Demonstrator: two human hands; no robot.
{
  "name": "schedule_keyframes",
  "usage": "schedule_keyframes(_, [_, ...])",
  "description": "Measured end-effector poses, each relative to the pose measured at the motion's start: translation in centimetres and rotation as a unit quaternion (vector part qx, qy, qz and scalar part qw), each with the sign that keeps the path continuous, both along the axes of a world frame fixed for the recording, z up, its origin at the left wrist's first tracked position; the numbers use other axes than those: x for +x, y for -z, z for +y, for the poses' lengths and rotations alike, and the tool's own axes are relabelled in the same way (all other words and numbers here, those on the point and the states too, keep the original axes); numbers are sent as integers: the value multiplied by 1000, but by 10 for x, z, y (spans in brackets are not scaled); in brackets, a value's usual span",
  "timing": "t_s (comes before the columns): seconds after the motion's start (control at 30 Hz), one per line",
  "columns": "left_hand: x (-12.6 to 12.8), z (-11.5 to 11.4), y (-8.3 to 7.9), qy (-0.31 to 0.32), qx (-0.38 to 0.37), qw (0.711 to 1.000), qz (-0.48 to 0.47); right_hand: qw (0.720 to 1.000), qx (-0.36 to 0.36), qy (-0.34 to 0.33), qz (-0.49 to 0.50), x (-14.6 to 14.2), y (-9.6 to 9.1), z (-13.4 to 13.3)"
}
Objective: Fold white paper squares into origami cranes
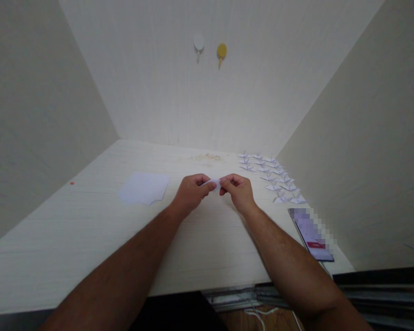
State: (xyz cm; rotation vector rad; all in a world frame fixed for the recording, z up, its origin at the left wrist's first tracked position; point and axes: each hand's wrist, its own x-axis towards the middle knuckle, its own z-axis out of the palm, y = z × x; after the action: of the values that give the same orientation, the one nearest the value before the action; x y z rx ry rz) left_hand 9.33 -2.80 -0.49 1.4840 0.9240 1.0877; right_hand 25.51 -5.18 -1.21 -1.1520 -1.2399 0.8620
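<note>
Paper, white and folded into a small, narrow piece, is held just above a pale, wood-grained desk, midway between a person's two bare hands. The left hand pinches its left end and the right hand its right end, thumbs toward the viewer; neither is nearer. Its visible length seems to run side to side, from one set of fingers to the other, though the fingers hide much of it and its exact folds cannot be made out. Loose, flat white paper sheets lie in a pile left of the left hand. Beyond the right hand, white, pointed, bird-like paper figures stand in rows near the side wall. Both groups rest directly on the desk rather than in a container. A flat, dark-edged screen device, partly pixelated, lies beside the right forearm.
</note>
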Motion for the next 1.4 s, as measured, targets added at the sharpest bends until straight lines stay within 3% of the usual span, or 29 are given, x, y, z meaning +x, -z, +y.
schedule_keyframes(0.37, [-3,0,-3,11,9,1000,-6,998,1,-40,41,1,0,0])
schedule_keyframes(0.47, [-5,2,-2,-14,6,1000,-10,998,-12,-51,35,0,-2,0])
schedule_keyframes(0.6, [-6,6,1,-35,9,999,-21,999,-3,-31,43,-6,-2,0])
schedule_keyframes(0.8, [-2,6,6,2,21,1000,-19,999,22,25,30,-7,-2,0])
schedule_keyframes(1.0, [-1,4,4,21,16,1000,-17,999,21,31,28,-8,-6,-3])
schedule_keyframes(1.4, [0,3,4,0,13,1000,-22,998,25,34,50,-7,-9,-4])
